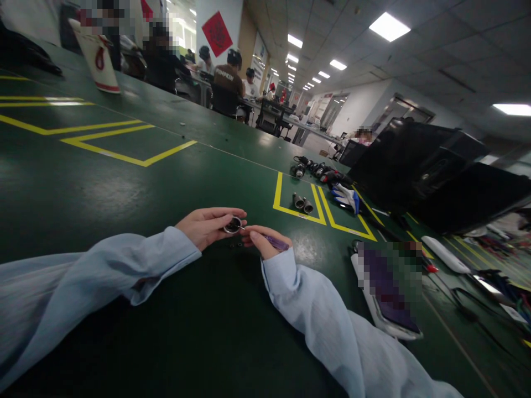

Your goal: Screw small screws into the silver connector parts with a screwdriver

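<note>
My left hand (209,225) is closed around a small round metal part (233,224) with a dark, hollow inside, its open face turned towards me. In my right hand (265,239) is a screwdriver with a purple, see-through handle (277,242). Its thin shaft points left, and the tip reaches the right rim of the metal part; whether it sits on a screw is too small to tell. A few tiny dark pieces (236,245) lie on the green table just below my hands.
Two metal cylinders (302,203) stand in a yellow taped box. Beyond are dark connectors (299,169) and a blue-white glove (346,197). A phone (385,287) lies to the right, near cables. A white cup (97,58) stands far left; people sit behind.
</note>
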### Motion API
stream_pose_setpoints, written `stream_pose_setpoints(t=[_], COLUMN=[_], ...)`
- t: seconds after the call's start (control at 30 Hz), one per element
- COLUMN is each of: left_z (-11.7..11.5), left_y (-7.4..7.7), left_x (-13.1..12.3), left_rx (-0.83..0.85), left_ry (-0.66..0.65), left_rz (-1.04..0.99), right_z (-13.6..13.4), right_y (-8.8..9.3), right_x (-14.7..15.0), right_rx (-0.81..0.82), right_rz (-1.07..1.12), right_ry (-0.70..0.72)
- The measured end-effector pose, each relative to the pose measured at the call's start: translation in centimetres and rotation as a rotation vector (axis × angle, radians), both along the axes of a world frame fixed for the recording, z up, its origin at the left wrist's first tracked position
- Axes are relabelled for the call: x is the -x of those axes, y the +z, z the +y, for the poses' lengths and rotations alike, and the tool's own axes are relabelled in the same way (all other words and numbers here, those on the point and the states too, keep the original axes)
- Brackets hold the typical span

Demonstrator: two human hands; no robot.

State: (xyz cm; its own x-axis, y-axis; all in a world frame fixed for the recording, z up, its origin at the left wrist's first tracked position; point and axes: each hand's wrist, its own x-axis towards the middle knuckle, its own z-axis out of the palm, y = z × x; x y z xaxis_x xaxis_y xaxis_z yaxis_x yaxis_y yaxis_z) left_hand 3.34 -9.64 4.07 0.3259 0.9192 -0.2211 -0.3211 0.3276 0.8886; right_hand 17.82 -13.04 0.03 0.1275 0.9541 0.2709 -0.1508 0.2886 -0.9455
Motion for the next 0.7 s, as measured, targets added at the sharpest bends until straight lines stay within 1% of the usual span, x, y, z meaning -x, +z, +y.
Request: stream_pose_setpoints(t=[0.1, 0.2, 0.3, 0.4, 0.47, 0.57, 0.7], left_z=[0.1, 0.2, 0.2, 0.3, 0.4, 0.6, 0.6], left_y=[0.1, 0.2, 0.1, -0.2, -0.6, -1.3, -1.8], left_x=[0.0, 0.0, 0.0, 0.2, 0.4, 0.6, 0.5], left_rx=[0.015, 0.021, -0.004, -0.044, -0.100, -0.235, -0.464], left_ry=[0.009, 0.027, 0.034, 0.007, -0.029, -0.065, 0.017], left_rz=[-0.002, -0.014, 0.005, 0.057, 0.110, 0.208, 0.363], right_z=[0.1, 0.0, -0.1, -0.1, 0.1, 0.2, 0.2], right_y=[0.3, 0.5, 0.6, 0.3, 0.1, -0.1, 0.3], right_x=[0.0, 0.0, -0.1, 0.0, 0.0, 0.0, 0.1], right_rx=[0.077, 0.069, 0.039, 0.000, -0.011, 0.033, 0.111], right_rz=[0.127, 0.166, 0.091, -0.020, -0.063, -0.017, 0.041], right_ry=[0.052, 0.041, 0.001, -0.026, -0.032, -0.014, 0.013])
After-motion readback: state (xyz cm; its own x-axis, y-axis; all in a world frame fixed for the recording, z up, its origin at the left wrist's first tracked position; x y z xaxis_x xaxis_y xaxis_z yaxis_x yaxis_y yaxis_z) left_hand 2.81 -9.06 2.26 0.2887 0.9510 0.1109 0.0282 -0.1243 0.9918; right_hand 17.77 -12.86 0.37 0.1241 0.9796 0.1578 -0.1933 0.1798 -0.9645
